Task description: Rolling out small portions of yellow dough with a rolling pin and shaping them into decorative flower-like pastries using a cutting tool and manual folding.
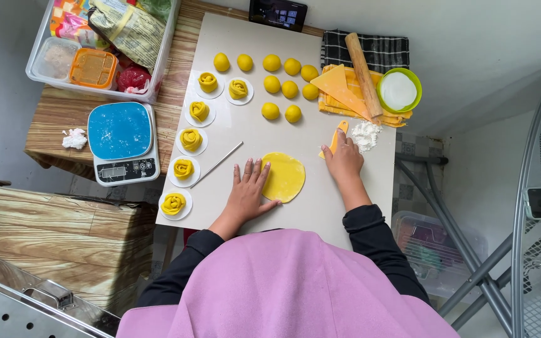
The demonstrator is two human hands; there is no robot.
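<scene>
Head view: A person in a pink head covering and black sleeves leans over a pale worktop (320, 206), working a flattened yellow dough disc (284, 177) that lies near the worktop's near edge, about midway along it. The left hand (248, 191) rests flat, fingers spread, its grip apart, with the fingertips and thumb touching the disc's left rim; the disc lies just to the right of that palm. The right hand (344, 159) sits to the disc's right, apart from it, its grip closed around a yellow scraper (336, 139) whose long axis points toward the far right corner, where a small heap of flour (365, 133) lies. The left hand is the nearer to the disc. Along the left edge runs a line of yellow dough roses (190, 139) on white rounds; plain dough balls (282, 84) cluster toward the far edge. A thin metal rod (217, 164) lies slantwise between roses and disc.
</scene>
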